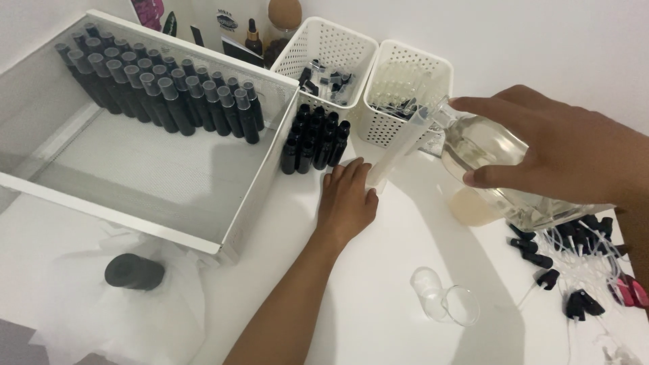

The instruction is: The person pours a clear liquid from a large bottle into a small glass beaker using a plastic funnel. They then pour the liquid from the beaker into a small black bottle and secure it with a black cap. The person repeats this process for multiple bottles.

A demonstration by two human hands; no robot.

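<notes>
While the right hand (547, 152) grips a large clear glass jug (483, 152) of pale liquid, tilted with its neck toward 9 o'clock, the fingers are clamped around its body. The jug mouth meets a tall clear measuring cylinder (399, 152), which leans slightly. Left hand (346, 199) rests at the cylinder's base, fingers together and curled against it; whether it fully encloses the base cannot be told.

Counts: two white perforated baskets (412, 64) at 12 o'clock of the left hand, each holding small parts. One cluster of uncapped black bottles (314, 138), roughly a dozen, exact count unclear, at 11 o'clock of the left hand. One white mesh tray (135, 203) at 9 o'clock, with rows of capped black spray bottles (162, 88) along its far wall, about thirty. One dark round lid (134, 272) on white tissue at 8 o'clock. Two small clear cups (446, 297) lying at 5 o'clock. Loose black spray pumps (561, 263), several, at 4 o'clock under the jug
</notes>
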